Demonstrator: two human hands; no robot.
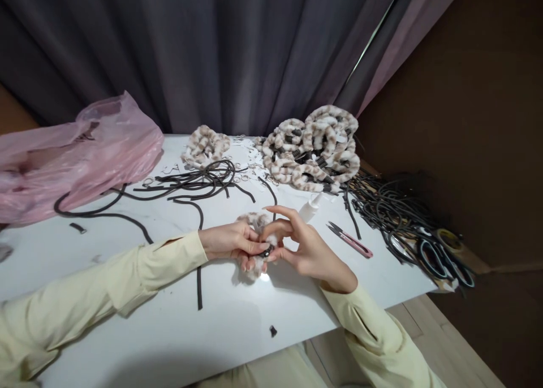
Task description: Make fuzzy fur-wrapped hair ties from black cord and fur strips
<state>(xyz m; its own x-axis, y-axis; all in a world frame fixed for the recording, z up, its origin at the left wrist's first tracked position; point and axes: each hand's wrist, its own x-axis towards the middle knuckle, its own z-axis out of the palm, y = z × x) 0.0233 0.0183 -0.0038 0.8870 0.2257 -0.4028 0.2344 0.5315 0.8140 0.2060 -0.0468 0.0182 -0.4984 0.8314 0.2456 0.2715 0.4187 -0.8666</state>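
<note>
Both hands meet over the white table [139,331], around a fluffy white-and-brown fabric ring [253,218] with a small dark piece [267,251] on it. My left hand [233,242] is closed on the ring, its thumb pressing by the dark piece. From the other side, the thumb and fingers of my right hand [299,244] pinch at the same dark piece; one finger is stretched out. What lies between the right fingertips is partly hidden. Just behind the hands a small white bottle [311,207] lies tilted.
Pink-handled thread snips [350,240] lie at the right, near a heap of dark cords [390,212] and scissors [430,258]. Fluffy rings [314,150] are piled at the back. More cords [203,181], metal rings [244,177] and a pink plastic bag [123,145] occupy the left and middle. A dark scrap [273,331] lies in front.
</note>
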